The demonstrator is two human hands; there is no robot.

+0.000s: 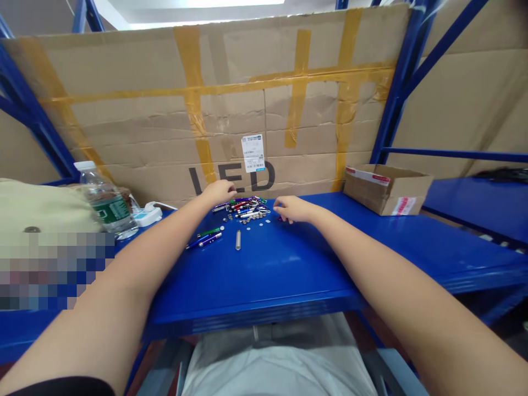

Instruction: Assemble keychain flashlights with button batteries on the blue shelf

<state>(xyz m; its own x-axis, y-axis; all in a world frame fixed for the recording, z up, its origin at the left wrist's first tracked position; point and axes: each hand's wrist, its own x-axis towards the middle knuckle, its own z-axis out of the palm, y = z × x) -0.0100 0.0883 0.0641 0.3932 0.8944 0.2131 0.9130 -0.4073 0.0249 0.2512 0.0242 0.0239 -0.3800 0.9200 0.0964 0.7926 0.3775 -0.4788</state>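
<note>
seemingly partway, slim shiny green and blue pens (210, 240) lie apart on the blue metal table (272, 275) while a multicoloured pen heap (244, 208) sits between left hand (218, 192) and right hand (293, 208), fingers curled, whether pinching anything i can't tell

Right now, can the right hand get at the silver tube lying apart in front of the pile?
Likely yes: only blue tabletop and a few small discs show between the right hand and the silver tube.

Bright overhead light (206, 3) glints softly on the blue tabletop (264, 280), with wide-angle stretching toward the edges.
</note>
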